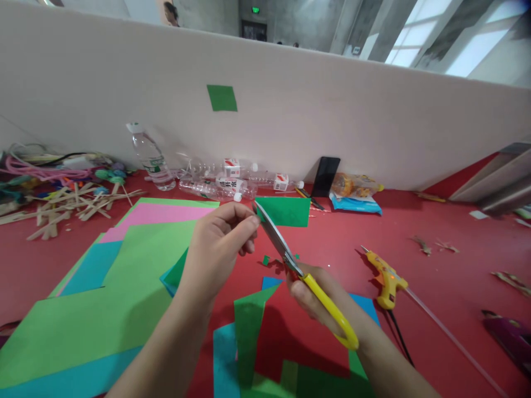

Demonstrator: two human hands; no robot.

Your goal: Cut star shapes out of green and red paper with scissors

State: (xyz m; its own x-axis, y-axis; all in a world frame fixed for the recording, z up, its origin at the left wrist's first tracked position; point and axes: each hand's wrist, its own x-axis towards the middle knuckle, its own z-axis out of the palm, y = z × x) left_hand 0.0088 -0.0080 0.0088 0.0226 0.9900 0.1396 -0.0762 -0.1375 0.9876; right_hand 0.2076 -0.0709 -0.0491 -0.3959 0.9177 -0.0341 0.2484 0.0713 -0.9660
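My left hand pinches the left edge of a small dark green paper rectangle, held up above the red table. My right hand grips yellow-handled scissors. Their blades point up and left, and the tips meet the green paper's left corner beside my left fingertips. A tiny green scrap lies on the table under the blades.
Large green, pink and blue paper sheets cover the left side, with cut green and blue pieces near me. A yellow glue gun lies to the right. Plastic bottles, wooden sticks, a phone and snack packets line the white partition.
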